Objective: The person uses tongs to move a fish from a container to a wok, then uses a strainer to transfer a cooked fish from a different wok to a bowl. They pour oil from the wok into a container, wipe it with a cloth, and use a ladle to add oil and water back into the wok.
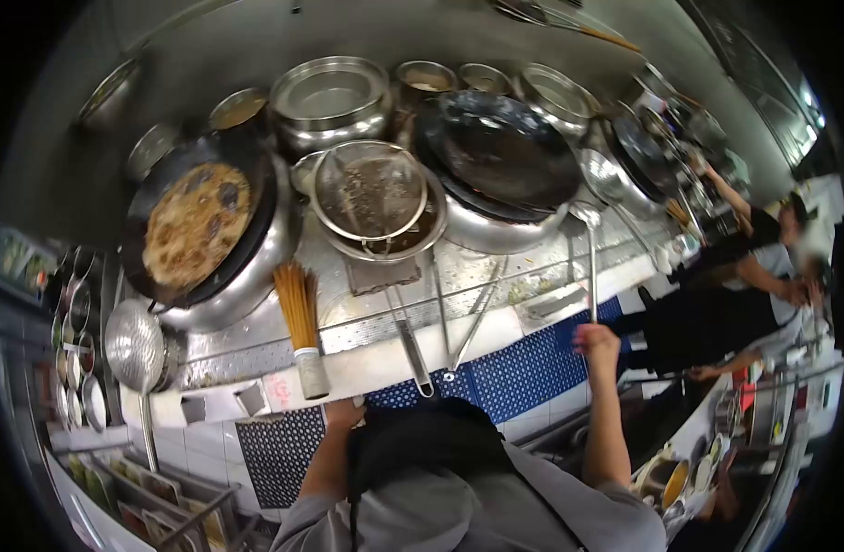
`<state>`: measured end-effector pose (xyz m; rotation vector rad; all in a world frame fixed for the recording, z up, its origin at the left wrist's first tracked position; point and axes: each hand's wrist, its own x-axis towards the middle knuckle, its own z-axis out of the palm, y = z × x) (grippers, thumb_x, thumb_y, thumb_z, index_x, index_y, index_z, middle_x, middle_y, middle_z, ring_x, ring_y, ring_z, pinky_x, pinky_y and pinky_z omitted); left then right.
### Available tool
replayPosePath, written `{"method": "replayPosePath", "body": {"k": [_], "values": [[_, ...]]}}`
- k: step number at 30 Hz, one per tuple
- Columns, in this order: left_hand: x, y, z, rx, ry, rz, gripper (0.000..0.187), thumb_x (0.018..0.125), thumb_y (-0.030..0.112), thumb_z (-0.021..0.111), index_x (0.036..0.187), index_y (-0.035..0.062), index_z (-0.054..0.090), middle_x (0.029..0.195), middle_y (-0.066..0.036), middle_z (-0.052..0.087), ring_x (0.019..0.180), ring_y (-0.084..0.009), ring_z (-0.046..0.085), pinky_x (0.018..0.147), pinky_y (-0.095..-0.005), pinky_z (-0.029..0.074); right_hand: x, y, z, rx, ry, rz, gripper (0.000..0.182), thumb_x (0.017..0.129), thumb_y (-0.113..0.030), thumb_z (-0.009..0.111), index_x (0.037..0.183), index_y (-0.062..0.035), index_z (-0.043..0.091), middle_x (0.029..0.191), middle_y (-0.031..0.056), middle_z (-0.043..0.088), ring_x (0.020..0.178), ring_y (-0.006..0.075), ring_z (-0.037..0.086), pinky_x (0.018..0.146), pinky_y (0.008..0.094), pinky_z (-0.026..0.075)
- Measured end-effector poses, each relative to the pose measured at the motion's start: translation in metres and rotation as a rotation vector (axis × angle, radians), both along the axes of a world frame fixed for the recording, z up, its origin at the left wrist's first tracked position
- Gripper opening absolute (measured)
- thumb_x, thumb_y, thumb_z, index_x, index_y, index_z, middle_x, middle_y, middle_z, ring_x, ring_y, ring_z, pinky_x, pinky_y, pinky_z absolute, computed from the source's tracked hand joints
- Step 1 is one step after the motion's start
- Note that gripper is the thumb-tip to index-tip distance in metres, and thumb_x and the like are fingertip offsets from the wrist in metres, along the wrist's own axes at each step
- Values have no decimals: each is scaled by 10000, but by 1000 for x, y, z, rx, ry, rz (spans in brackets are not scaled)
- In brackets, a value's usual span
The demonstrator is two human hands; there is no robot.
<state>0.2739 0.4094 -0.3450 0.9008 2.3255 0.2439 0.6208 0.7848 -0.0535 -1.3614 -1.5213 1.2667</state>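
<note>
The right hand (596,341) is in front of the surface (367,339), toward its right side, with its fingers closed around the handle end of a long ladle (592,262). The ladle's head lies beyond the hand, just right of the large black wok (500,152). The left hand (346,411) is at the front edge of the surface, near the handle end of the bamboo brush (300,317); whether its fingers are open or closed cannot be told.

Toward the left end, a dark wok (257,241) holds brown, frothy food (196,225). A perforated skimmer (134,342) is in front of it, its handle reaching past the front edge. Between the woks, a round mesh strainer (371,190) sits over a bowl of dark liquid (415,241). A long metal handle with a looped end (411,348) crosses the front edge, right of the brush. Metal pots (332,101) line the back edge. Below the front edge, a blue patterned mat (523,377) covers part of the floor. Beyond the right end, other people (716,308) stand nearby.
</note>
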Motion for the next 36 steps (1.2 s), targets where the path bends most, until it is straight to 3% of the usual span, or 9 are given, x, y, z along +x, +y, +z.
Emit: {"method": "replayPosePath", "body": {"k": [5,10,13,19,23,25,27,30,36], "values": [[-6,-8,25,50,-33,55,809,674,473,700,1348,87,477,1388,-221,452,1306,-411,382,1096,-496,292,-182,-121,10,-1031,445,742,482,959,-248,525,1400,-114,384,1258,165,556,1069,268,605,885,436,515],[-10,-16,7,177,271,59,630,696,406,698,1247,124,581,1277,-212,542,1214,-383,479,1044,-482,357,-223,-156,14,-1155,692,679,225,984,-184,457,1200,-123,479,765,24,538,525,102,497,413,251,404],[-16,-26,10,288,255,113,546,703,378,648,1201,158,608,1273,-174,552,1224,-388,465,1029,-496,366,-223,-134,54,-1047,524,509,168,981,-166,455,1134,-110,496,639,-36,405,404,49,306,315,209,201],[-24,-42,-16,388,91,153,545,692,381,672,1168,123,607,1231,-189,569,1188,-406,477,1028,-481,362,-280,-9,130,-473,380,563,149,937,-86,431,1014,-83,558,585,5,479,370,68,327,296,226,199],[-16,-49,-18,243,27,184,574,671,347,711,1166,79,597,1232,-225,561,1200,-394,476,1024,-485,367,-369,122,159,282,-180,409,174,860,-77,465,983,-37,580,646,129,612,482,242,577,387,366,417],[-13,-46,2,212,-81,215,629,656,314,725,1219,85,565,1238,-241,551,1223,-428,448,1043,-480,357,-416,180,147,1057,-563,134,185,864,-100,482,965,-22,616,813,219,682,767,371,680,647,465,538],[-9,-49,7,393,31,132,659,660,318,723,1250,88,544,1249,-244,545,1231,-432,445,1050,-469,360,-447,200,150,879,-812,172,206,879,-126,488,951,-22,650,952,257,671,981,407,642,850,496,510],[-8,-53,6,244,86,187,657,681,324,701,1277,105,533,1301,-216,531,1236,-390,467,1042,-440,388,-475,249,119,1053,-1109,512,221,893,-134,481,963,-15,654,993,235,674,955,387,658,826,481,528],[-27,-58,-17,95,-17,161,571,708,313,686,1238,129,581,1316,-171,542,1245,-340,480,1046,-410,394,-447,237,117,1018,-746,267,385,831,-134,454,1172,-10,580,1062,292,625,996,453,596,842,526,473]]}}
